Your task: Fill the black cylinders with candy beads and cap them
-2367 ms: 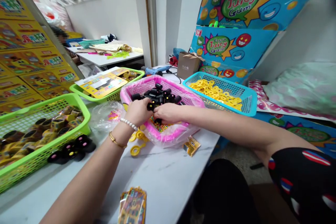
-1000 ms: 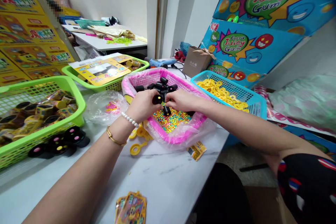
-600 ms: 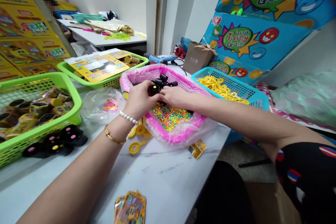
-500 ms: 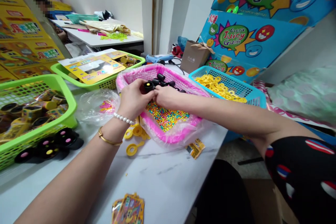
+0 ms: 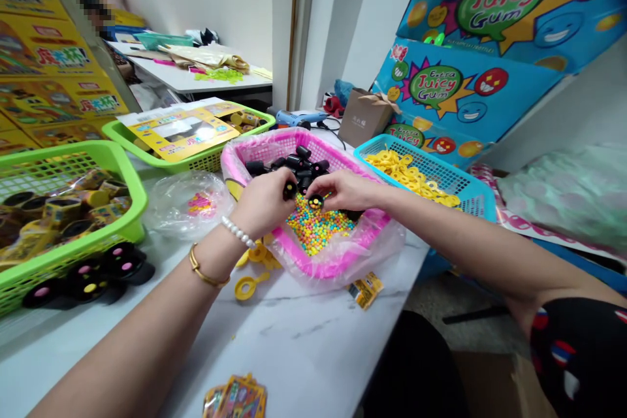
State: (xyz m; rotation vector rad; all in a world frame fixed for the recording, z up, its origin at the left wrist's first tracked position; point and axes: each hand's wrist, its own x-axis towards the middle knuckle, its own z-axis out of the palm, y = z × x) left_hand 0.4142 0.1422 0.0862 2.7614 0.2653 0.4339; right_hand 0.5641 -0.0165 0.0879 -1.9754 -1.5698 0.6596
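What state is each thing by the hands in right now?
Left hand: gripping a black plastic wheel.
Right hand: pinching another wheel.
Pink basket: bag-lined, holding black wheels and coloured candy beads.
Blue basket: full of yellow plastic rings.
Green basket: holding wrapped yellow toys.

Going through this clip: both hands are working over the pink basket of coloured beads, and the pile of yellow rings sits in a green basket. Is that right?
No: the pile of yellow rings sits in the blue basket, not a green one, as the head view shows. The rest stands: the left hand and right hand are working over the pink basket of coloured beads.
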